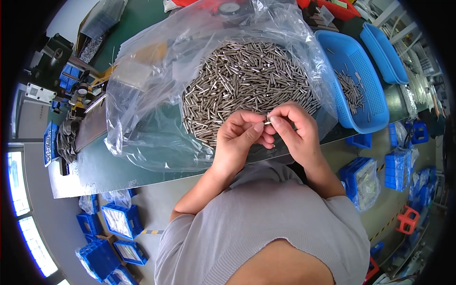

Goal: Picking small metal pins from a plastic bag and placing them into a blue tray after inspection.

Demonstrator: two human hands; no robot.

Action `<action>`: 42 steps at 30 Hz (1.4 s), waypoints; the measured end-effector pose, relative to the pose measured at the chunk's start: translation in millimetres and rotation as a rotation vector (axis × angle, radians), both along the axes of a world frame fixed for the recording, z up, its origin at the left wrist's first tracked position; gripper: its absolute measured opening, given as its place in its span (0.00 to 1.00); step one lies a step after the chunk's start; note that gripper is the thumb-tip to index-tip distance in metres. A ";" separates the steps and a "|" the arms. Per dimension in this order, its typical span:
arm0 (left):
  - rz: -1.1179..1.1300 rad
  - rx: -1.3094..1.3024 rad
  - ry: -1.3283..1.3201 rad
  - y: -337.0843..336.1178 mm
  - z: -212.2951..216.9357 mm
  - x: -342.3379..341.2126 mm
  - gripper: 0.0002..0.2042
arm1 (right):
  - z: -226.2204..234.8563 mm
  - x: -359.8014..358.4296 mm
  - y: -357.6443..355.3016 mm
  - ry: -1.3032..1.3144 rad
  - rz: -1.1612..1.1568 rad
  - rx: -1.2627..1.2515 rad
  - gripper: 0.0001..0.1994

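Observation:
Between my two hands is one small metal pin (267, 123), gripped at its ends by the fingertips. My left hand (240, 135) pinches it from the left with thumb and forefinger. From the right, my right hand (295, 130) closes its thumb and forefinger on the other end. Just beyond my hands, a large heap of metal pins (247, 76) lies on a clear plastic bag (156, 114) spread over the table. A blue perforated basket (349, 52) to the right of the heap holds a smaller pile of such pins (350, 90).
The green table (142, 173) has its near edge close to my body. A second blue basket (384, 52) stands at the far right. On the left are a machine with a metal fixture (78, 90) and a dark glove (68, 140). Blue crates (121, 219) sit on the floor.

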State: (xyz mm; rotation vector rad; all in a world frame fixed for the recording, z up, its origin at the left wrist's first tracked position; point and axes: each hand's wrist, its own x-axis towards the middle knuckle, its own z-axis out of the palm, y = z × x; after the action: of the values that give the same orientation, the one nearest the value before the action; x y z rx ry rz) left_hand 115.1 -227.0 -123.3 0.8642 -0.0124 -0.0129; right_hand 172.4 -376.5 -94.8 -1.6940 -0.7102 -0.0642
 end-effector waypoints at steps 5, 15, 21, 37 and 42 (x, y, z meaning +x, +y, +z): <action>0.005 -0.089 0.013 1.7 -2.7 0.4 0.04 | 0.1 3.4 -1.7 -0.077 0.059 -0.064 0.02; -0.019 -0.149 0.019 5.9 -2.5 0.2 0.03 | 13.5 5.7 -7.2 -0.142 -0.007 -0.073 0.04; -0.084 -0.256 0.032 7.8 -2.1 0.7 0.05 | 17.4 5.5 -5.9 -0.197 -0.001 -0.094 0.05; -0.115 -0.287 0.064 10.4 -3.7 1.7 0.05 | 15.5 8.8 -3.6 -0.297 0.035 -0.143 0.06; -0.144 -0.311 0.098 11.7 -1.4 0.0 0.05 | 17.4 7.0 -2.7 -0.097 0.058 -0.126 0.03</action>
State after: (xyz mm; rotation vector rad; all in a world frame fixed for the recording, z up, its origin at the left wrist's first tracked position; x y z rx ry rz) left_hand 115.1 -215.3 -124.7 0.5491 0.0151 -0.1844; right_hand 179.4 -379.2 -77.3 -1.7983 -0.8504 -0.0618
